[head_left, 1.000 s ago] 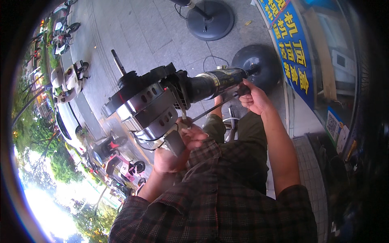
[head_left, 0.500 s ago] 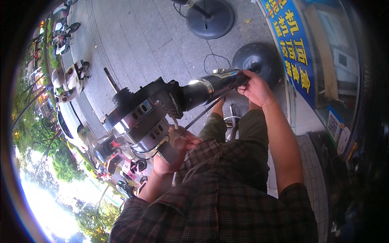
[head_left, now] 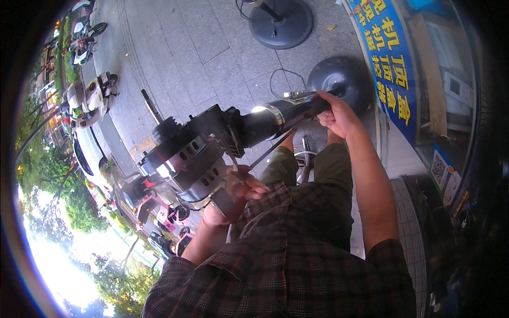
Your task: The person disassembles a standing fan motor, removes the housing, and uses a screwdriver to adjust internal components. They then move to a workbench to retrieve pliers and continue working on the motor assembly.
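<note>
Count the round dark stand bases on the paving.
2. The first base is at the top of the picture, right of centre; the second base is just beyond the right hand. None seems hidden.

Left hand (head_left: 245, 186): palm partly hidden behind the grey box (head_left: 223, 202), centre-left
Right hand (head_left: 338, 117): some fingertips hidden beside the black tube (head_left: 298, 110), right of centre
Thin rod (head_left: 271, 150): upper end too dark to tell
Stand pole (head_left: 269, 10): cut off by the upper edge
Plaid shirt (head_left: 281, 265): cut off by the lower edge
</note>
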`<action>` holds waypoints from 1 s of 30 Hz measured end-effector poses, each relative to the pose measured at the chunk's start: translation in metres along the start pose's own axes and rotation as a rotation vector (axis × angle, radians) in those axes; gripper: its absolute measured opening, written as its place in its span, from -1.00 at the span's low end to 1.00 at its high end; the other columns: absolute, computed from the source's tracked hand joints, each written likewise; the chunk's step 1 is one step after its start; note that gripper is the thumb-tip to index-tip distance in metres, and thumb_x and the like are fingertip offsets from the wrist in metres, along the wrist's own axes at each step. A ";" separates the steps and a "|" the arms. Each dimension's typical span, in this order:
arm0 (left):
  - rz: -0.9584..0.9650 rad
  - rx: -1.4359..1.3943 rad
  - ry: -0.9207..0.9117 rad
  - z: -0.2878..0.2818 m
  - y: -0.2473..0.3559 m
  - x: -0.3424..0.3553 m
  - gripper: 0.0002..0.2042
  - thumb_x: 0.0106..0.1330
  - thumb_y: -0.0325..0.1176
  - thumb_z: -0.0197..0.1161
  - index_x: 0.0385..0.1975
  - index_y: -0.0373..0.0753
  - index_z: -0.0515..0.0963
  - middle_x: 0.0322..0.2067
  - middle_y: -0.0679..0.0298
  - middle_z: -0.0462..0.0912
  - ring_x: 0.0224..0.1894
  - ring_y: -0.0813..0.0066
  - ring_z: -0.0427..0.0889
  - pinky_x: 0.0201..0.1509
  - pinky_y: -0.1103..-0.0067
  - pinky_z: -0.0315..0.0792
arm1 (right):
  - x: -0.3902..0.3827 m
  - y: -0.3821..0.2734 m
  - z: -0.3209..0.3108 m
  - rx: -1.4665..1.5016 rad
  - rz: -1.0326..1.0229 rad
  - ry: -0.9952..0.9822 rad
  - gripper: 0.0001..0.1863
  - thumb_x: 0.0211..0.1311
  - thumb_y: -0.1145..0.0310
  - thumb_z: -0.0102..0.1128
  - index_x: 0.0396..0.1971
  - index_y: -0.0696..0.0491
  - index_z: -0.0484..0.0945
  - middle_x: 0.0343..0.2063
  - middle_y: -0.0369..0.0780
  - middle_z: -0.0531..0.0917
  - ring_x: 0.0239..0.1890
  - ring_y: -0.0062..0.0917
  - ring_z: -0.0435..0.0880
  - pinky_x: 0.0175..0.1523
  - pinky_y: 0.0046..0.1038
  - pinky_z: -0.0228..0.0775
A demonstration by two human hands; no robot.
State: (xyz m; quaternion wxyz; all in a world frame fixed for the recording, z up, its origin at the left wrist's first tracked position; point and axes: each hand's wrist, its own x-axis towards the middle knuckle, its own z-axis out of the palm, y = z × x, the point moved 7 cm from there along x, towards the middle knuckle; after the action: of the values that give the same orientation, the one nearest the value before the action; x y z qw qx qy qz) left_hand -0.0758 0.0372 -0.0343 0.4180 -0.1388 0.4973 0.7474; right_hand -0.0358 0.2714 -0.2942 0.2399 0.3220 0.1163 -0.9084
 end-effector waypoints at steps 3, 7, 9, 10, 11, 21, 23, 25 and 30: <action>-0.010 -0.079 -0.023 -0.001 -0.003 -0.001 -0.65 0.36 -0.42 0.35 0.08 -0.23 0.45 0.20 0.00 0.51 -0.02 -0.01 0.75 -0.07 0.38 0.75 | -0.006 0.001 0.021 0.064 -0.072 0.081 -0.72 0.52 0.06 0.15 -0.28 -0.05 0.58 -0.63 -0.44 0.40 -0.61 -0.69 0.29 -0.45 -0.57 0.09; 0.002 -0.017 -0.025 -0.006 0.001 -0.003 -0.61 0.35 -0.45 0.32 0.15 -0.26 0.43 0.20 -0.04 0.51 -0.03 -0.01 0.75 -0.07 0.38 0.75 | -0.001 0.002 -0.001 -0.058 0.037 -0.042 -0.70 0.52 0.05 0.13 -0.29 -0.04 0.58 -0.62 -0.44 0.40 -0.60 -0.69 0.29 -0.44 -0.57 0.08; 0.002 0.023 -0.006 -0.007 0.001 -0.003 -0.58 0.34 -0.47 0.31 0.18 -0.29 0.42 0.12 -0.08 0.56 -0.05 -0.01 0.76 -0.09 0.39 0.76 | -0.003 0.001 0.002 -0.033 0.020 0.025 -0.70 0.52 0.04 0.13 -0.29 -0.04 0.58 -0.62 -0.44 0.40 -0.60 -0.70 0.28 -0.44 -0.57 0.08; -0.021 0.016 0.021 -0.008 0.000 -0.004 -0.56 0.33 -0.49 0.31 0.20 -0.31 0.41 0.07 -0.11 0.59 -0.07 0.00 0.77 -0.09 0.40 0.76 | -0.008 0.001 0.018 0.025 -0.028 0.095 -0.70 0.52 0.04 0.12 -0.29 -0.04 0.58 -0.63 -0.44 0.40 -0.61 -0.70 0.28 -0.44 -0.57 0.08; -0.043 0.009 0.049 -0.009 -0.001 -0.004 -0.54 0.32 -0.50 0.31 0.21 -0.33 0.40 0.01 -0.13 0.62 -0.09 0.01 0.77 -0.10 0.40 0.76 | -0.011 0.000 0.025 0.082 -0.075 0.166 -0.69 0.52 0.04 0.12 -0.29 -0.04 0.58 -0.64 -0.44 0.39 -0.61 -0.70 0.28 -0.44 -0.57 0.08; -0.023 -0.034 0.026 -0.004 -0.001 -0.003 -0.51 0.32 -0.55 0.30 0.25 -0.40 0.38 -0.14 -0.15 0.67 -0.12 0.02 0.78 -0.12 0.42 0.76 | -0.010 0.006 0.024 0.035 -0.046 0.164 -0.60 0.54 -0.08 0.05 -0.25 -0.04 0.57 -0.71 -0.50 0.28 -0.70 -0.77 0.13 -0.53 -0.62 -0.10; -0.002 -0.024 0.023 0.001 0.003 -0.002 -0.51 0.32 -0.54 0.31 0.25 -0.42 0.38 -0.14 -0.17 0.66 -0.12 0.02 0.78 -0.12 0.42 0.76 | -0.002 0.009 0.007 -0.062 0.021 -0.039 -0.57 0.55 -0.10 0.04 -0.25 -0.02 0.57 -0.73 -0.52 0.25 -0.72 -0.79 0.10 -0.55 -0.63 -0.13; -0.023 -0.034 0.025 0.001 0.002 -0.001 -0.49 0.32 -0.53 0.31 0.26 -0.43 0.36 -0.14 -0.18 0.66 -0.11 0.03 0.78 -0.11 0.42 0.76 | 0.002 0.006 0.000 -0.134 -0.023 -0.023 -0.59 0.55 -0.09 0.04 -0.25 -0.02 0.57 -0.73 -0.52 0.25 -0.72 -0.79 0.10 -0.55 -0.63 -0.11; -0.052 -0.033 0.042 -0.005 -0.004 -0.004 -0.44 0.31 -0.52 0.32 0.30 -0.44 0.31 -0.12 -0.18 0.66 -0.09 0.03 0.78 -0.09 0.41 0.76 | -0.004 0.002 0.017 0.023 -0.067 0.159 -0.66 0.56 0.01 0.07 -0.18 -0.01 0.60 -0.69 -0.50 0.32 -0.70 -0.80 0.17 -0.53 -0.64 -0.06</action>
State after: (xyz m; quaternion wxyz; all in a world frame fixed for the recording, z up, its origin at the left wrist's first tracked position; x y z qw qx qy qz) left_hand -0.0716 0.0315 -0.0366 0.4246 -0.1741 0.4897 0.7413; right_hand -0.0412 0.2646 -0.2788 0.1959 0.3918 0.1352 -0.8887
